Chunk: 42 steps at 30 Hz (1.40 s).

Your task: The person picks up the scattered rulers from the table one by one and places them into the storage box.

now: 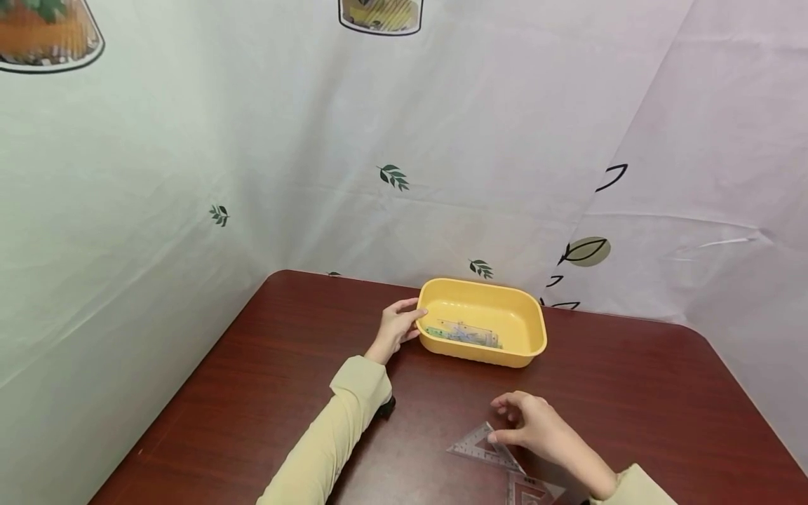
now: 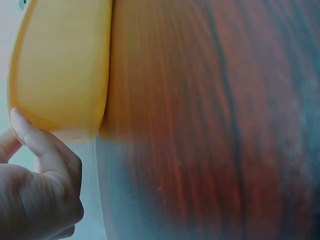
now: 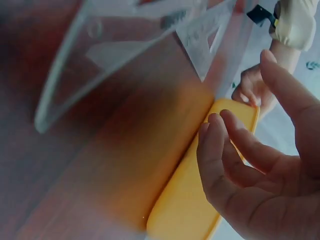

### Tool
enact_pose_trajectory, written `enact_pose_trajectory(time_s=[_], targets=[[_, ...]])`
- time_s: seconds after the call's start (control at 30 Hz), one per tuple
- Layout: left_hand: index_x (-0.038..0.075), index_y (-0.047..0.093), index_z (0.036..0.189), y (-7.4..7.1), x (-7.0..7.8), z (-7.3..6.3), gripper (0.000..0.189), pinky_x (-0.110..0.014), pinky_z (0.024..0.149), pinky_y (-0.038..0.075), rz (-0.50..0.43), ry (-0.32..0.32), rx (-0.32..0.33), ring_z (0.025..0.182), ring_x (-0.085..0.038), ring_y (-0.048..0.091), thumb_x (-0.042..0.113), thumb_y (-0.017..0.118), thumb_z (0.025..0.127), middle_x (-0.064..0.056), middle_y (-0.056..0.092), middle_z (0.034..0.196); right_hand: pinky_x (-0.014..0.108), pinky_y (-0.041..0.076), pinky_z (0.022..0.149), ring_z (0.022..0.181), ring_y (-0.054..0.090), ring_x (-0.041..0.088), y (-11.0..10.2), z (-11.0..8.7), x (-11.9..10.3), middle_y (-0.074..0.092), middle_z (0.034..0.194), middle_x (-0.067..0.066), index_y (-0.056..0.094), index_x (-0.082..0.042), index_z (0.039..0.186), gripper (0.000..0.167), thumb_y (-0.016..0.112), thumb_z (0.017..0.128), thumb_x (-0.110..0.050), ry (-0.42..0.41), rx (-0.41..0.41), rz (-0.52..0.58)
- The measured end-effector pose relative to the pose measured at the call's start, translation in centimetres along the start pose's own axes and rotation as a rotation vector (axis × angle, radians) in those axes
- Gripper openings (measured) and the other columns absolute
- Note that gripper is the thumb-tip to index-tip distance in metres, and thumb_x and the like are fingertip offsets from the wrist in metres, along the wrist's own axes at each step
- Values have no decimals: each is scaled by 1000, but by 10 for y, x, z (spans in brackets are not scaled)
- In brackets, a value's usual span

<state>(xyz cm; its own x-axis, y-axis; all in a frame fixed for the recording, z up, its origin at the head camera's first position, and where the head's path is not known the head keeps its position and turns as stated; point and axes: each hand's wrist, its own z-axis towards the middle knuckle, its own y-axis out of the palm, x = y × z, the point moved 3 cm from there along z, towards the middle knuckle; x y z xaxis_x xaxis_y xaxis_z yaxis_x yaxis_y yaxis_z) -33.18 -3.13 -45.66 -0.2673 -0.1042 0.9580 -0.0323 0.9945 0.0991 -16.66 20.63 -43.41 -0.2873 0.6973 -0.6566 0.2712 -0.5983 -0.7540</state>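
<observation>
My left hand point(image 1: 396, 326) grips the left end of a yellow plastic basin point(image 1: 505, 308), thumb over the rim and fingers outside. The basin's end wall point(image 2: 60, 65) fills the upper left of the left wrist view. Inside lie flat, see-through pieces point(image 1: 470, 334) with green and bluish tints. My right hand point(image 1: 536, 424) hovers with bent fingers by a clear set square point(image 1: 495, 457) on the table. In the right wrist view, nothing sits between its thumb and fingertips point(image 3: 214, 120). A second clear set square point(image 1: 514, 485) lies nearer me, partly cut off by the frame.
The dark red-brown table point(image 1: 303, 337) has rounded far corners. A pale curtain point(image 1: 284, 175) with leaf prints hangs right behind and along the left side. The basin stands near the far edge. A black object point(image 1: 386, 408) shows at my left cuff.
</observation>
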Motion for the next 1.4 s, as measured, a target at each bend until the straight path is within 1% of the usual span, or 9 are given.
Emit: enact_pose_trajectory(time_s=[0.17, 0.3, 0.4, 0.6, 0.73, 0.97, 1.07, 1.23, 1.4], targets=[[15, 62, 126, 1, 0, 1, 40, -13, 46, 51, -4, -1, 2, 50, -2, 53, 16, 71, 87, 3, 56, 64, 20, 45, 60, 74, 50, 1, 4, -7, -1, 62, 88, -2, 68, -5, 102, 47, 85, 70, -35, -20, -35, -20], [14, 62, 126, 1, 1, 1, 40, -13, 46, 51, -9, -2, 9, 50, -3, 53, 16, 71, 87, 3, 57, 65, 20, 46, 60, 75, 51, 1, 7, -10, 1, 62, 91, -2, 69, -5, 102, 47, 86, 69, -34, -18, -69, -31], [15, 62, 126, 1, 1, 2, 40, -13, 45, 51, -6, -3, 12, 51, -3, 53, 16, 71, 87, 2, 57, 66, 21, 47, 61, 76, 52, 3, 9, -10, 3, 63, 94, -2, 69, -5, 102, 47, 86, 68, -33, -19, -78, -40], [15, 62, 126, 1, 1, 2, 40, -13, 45, 51, 1, -2, 12, 51, -3, 54, 16, 71, 87, 2, 57, 67, 21, 47, 63, 77, 52, 5, 13, -13, 4, 62, 94, -4, 69, -8, 100, 48, 88, 65, -33, -63, -35, -82], [15, 63, 125, 1, 1, 2, 40, -13, 46, 51, 2, -4, 14, 51, -2, 54, 16, 72, 87, 2, 56, 66, 22, 47, 64, 78, 51, 6, 17, -12, 2, 59, 93, -4, 66, -8, 103, 51, 89, 65, -32, -84, -10, -95], [15, 63, 126, 1, 0, 3, 40, -14, 46, 51, 6, -6, 17, 51, -3, 53, 16, 72, 86, 2, 56, 66, 22, 44, 64, 80, 47, 5, 20, -9, 0, 52, 90, -6, 65, -11, 108, 54, 89, 63, -27, -62, -15, -112], [15, 63, 125, 1, -1, 3, 40, -13, 45, 51, 4, -7, 19, 51, -2, 53, 15, 72, 86, 2, 56, 65, 21, 44, 62, 78, 45, 3, 21, -8, 1, 51, 88, -5, 66, -12, 106, 52, 90, 62, -25, -55, -20, -98], [14, 63, 125, 1, -1, 3, 40, -13, 45, 51, 7, 2, 19, 50, -2, 53, 15, 71, 87, 3, 55, 63, 21, 43, 61, 77, 45, 2, 22, -5, 1, 52, 88, -3, 65, -11, 103, 54, 91, 58, -23, -15, -34, -70], [14, 63, 125, 1, -1, 2, 39, -13, 45, 51, 5, 3, 22, 49, -2, 52, 15, 72, 86, 3, 55, 63, 21, 42, 60, 75, 44, 1, 22, -2, 0, 51, 88, -3, 63, -11, 101, 55, 92, 57, -23, -12, -42, -70]])
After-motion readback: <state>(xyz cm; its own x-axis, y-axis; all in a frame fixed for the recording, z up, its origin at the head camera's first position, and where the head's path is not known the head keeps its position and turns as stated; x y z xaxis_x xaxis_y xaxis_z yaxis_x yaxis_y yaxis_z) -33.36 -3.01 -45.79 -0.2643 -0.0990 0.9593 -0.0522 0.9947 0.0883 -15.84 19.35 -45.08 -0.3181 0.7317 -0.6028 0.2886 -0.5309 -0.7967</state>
